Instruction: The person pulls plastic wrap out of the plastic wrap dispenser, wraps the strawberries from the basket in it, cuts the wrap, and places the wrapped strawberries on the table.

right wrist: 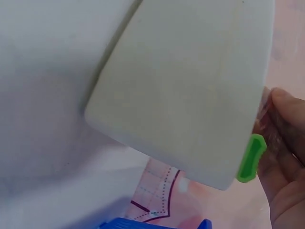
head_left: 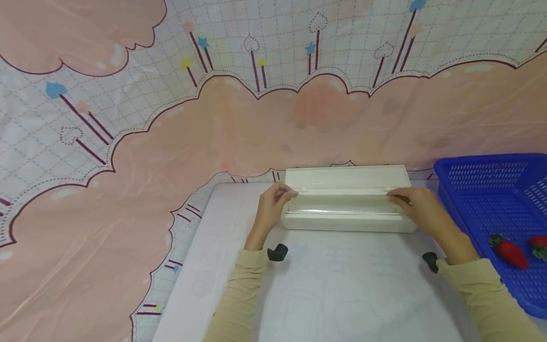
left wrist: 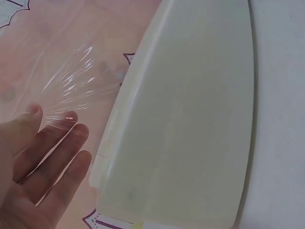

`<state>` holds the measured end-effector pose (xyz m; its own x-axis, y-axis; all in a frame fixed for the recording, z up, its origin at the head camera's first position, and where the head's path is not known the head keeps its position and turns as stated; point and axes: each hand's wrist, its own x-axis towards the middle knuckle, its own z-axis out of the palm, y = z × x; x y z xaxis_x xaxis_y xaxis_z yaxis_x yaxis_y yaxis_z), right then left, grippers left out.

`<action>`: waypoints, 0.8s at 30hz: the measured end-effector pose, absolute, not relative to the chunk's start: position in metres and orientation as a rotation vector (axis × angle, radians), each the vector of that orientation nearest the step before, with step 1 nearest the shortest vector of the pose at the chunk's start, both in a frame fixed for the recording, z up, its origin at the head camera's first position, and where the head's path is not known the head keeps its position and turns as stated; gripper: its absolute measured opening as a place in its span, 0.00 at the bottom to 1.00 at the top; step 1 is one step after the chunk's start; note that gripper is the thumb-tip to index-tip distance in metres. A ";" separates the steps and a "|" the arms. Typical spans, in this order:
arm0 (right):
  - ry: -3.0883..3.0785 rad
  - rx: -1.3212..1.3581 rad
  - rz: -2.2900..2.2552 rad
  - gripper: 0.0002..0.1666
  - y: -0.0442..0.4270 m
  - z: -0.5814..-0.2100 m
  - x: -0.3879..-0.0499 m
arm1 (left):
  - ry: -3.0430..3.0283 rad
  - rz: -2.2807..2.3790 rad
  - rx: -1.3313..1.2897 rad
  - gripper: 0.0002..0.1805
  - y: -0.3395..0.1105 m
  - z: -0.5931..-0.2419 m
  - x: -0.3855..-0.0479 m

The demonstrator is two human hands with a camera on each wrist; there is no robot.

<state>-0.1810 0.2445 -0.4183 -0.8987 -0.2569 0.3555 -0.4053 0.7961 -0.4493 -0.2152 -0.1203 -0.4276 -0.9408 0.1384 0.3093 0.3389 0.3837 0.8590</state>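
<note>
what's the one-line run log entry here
left fingers: pinch clear film; right fingers: pinch film; cream box: lid open; strawberries: in blue basket

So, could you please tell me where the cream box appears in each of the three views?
Head: the cream box is right of centre, just below mid-height, between the left hand and right hand.
Left wrist: the box fills the middle, spanning nearly the full height.
Right wrist: the box is central, reaching the top edge.
Shared landmark: the pink patterned cloth.
</note>
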 end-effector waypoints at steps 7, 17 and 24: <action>-2.702 0.458 0.829 0.10 0.247 -0.410 -0.180 | -2.451 -1.588 -0.476 0.08 -0.122 -0.428 -0.217; -2.724 0.481 0.919 0.12 0.254 -0.403 -0.179 | -2.416 -1.691 -0.470 0.11 -0.121 -0.423 -0.217; -2.706 0.532 1.028 0.08 0.256 -0.399 -0.179 | -2.427 -1.725 -0.477 0.08 -0.120 -0.403 -0.206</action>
<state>-0.1790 0.2565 -0.3992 -0.9156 -0.2605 0.3064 -0.3982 0.6937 -0.6001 -0.2062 -0.1200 -0.4026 -0.9421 0.1817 0.2820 0.3260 0.2982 0.8971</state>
